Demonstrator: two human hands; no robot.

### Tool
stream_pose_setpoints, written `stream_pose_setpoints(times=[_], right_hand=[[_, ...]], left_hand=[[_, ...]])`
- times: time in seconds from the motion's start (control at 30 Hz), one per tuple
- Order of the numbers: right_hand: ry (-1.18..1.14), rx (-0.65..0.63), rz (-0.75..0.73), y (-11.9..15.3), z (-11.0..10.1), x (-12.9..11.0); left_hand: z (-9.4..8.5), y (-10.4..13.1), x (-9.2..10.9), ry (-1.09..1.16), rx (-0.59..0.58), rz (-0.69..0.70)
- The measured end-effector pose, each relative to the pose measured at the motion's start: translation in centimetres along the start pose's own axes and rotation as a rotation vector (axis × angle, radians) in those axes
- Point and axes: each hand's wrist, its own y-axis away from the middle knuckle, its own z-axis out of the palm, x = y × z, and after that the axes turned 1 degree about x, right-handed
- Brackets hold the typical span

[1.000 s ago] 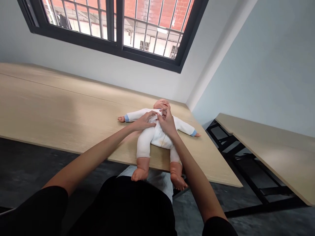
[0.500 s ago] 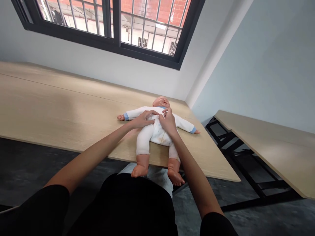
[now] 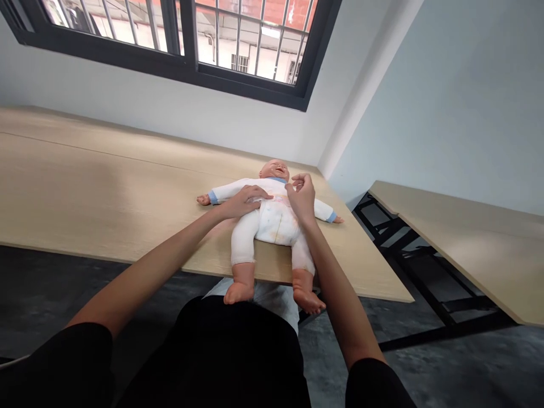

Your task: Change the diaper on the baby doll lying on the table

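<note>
A baby doll (image 3: 272, 186) lies on its back on the wooden table, arms spread, its feet hanging past the near edge. It has a white body with light-blue collar and cuffs. Around its hips is a white diaper (image 3: 276, 224) with yellowish marks and a line down the front. My left hand (image 3: 245, 202) rests on the doll's waist at the diaper's upper edge, fingers stretched out. Over the other side of the waist, my right hand (image 3: 302, 198) is raised with curled fingers drawn together; whatever may be between them is hidden.
The long wooden table (image 3: 106, 187) runs along the wall under a dark-framed barred window (image 3: 178, 62). At the right stands a second wooden table (image 3: 450, 238) with black metal legs, a gap between the two. My legs are close to the near edge.
My right hand has moved right and up, away from the middle of the diaper's waist, uncovering more of its front. My left hand stays at the waist. The camera view has shifted slightly.
</note>
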Motion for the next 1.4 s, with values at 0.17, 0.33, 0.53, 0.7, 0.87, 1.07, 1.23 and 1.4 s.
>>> stream_pose_setpoints(times=[0.17,0.33,0.53,0.7,0.87,1.07,1.23,1.4], right_hand=[[0.055,-0.221,0.142,-1.1,-2.2,1.7],[0.12,-0.469,0.127,-0.8,-2.7,2.4],[0.123,-0.489,0.003,0.0,-1.6,2.5],[0.091,-0.477,0.0,0.1,-1.4,3.2],[0.046,-0.508,0.033,-0.2,-1.2,3.2],[0.02,-0.512,0.046,-0.4,-1.2,2.8],[0.026,-0.526,-0.013,-0.3,-1.6,2.4],[0.02,-0.614,-0.036,-0.2,-2.1,2.0]], left_hand=[[-0.2,0.1,0.6,-0.139,-0.04,-0.047],[-0.1,0.3,1.5,-0.228,-0.132,-0.111],[0.3,0.3,2.7,-0.215,-0.266,-0.207],[0.1,0.4,3.5,-0.184,-0.322,-0.213],[0.6,0.4,3.0,-0.158,-0.219,-0.228],[1.2,0.1,2.3,-0.014,-0.002,-0.164],[0.6,0.2,2.2,0.041,0.178,-0.221],[0.5,0.1,1.7,0.03,0.183,-0.293]])
